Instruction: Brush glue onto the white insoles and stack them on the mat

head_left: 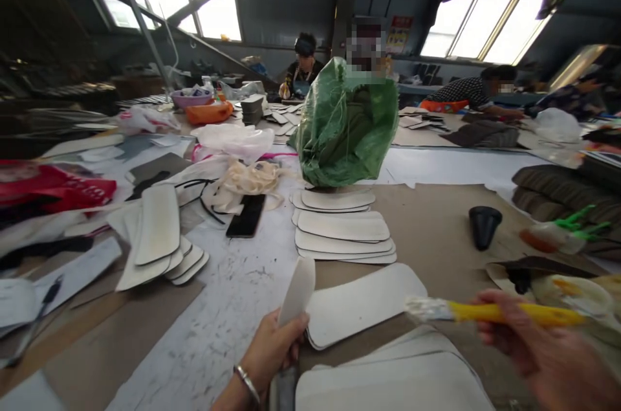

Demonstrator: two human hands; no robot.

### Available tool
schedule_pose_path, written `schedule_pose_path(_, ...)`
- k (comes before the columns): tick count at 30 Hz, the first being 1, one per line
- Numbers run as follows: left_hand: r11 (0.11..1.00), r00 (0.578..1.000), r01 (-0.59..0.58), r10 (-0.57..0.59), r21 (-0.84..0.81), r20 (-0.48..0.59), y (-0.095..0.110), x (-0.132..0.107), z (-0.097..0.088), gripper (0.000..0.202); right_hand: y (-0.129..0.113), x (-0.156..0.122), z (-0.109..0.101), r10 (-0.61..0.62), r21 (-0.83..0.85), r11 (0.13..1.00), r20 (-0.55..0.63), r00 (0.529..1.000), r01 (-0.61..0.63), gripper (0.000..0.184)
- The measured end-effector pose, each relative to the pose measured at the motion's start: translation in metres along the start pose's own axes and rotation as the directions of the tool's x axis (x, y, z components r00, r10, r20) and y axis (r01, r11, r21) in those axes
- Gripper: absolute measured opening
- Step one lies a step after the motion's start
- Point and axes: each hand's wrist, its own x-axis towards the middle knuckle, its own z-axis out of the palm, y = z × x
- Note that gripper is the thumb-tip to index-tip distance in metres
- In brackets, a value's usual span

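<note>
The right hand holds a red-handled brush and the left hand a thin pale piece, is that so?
Almost: the brush handle is yellow, not red, as the head view shows. The right hand does hold it, and the left hand a thin pale piece.

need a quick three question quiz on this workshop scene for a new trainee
1. Which hand holds the brush?
2. True or false: the phone lies on the green bag.
3. What does the left hand pinch? A) the phone; B) a pale flat piece; C) the green bag.

Key: 1. The right hand. 2. False; the phone lies apart from the green bag, to its left. 3. B.
</note>
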Motion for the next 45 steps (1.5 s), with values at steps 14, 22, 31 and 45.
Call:
schedule_pose_path(14, 0.995, 0.994, -0.022, 0.033, -0.101, 0.106, 0.004, -0.003, -0.006, 0.033, 0.006, -0.033, 0.117, -0.061, -0.051, 0.995, 0.353, 0.934, 0.084, 0.035)
schedule_pose_path(22, 0.994, 0.995, -0.005, 0.016, -0.110, 0.102, -0.005, 0.004, -0.005, 0.033, 0.004, -0.036, 0.131, -0.074, -0.051, 0.993, 0.395, 0.916, 0.102, 0.032)
schedule_pose_path(31, 0.998, 0.996, -0.015, 0.021, -0.067, 0.083, -0.005, 0.002, -0.005, 0.033, 0.004, -0.036, 0.133, -0.116, -0.107, 0.980, 0.380, 0.918, 0.168, 0.029)
schedule_pose_path(45, 1.000, 1.000, -0.002, 0.002, 0.010, 0.010, 0.004, -0.008, -0.003, 0.033, 0.007, 0.017, 0.066, -0.577, -0.740, 0.411, 0.241, 0.781, 0.532, 0.030)
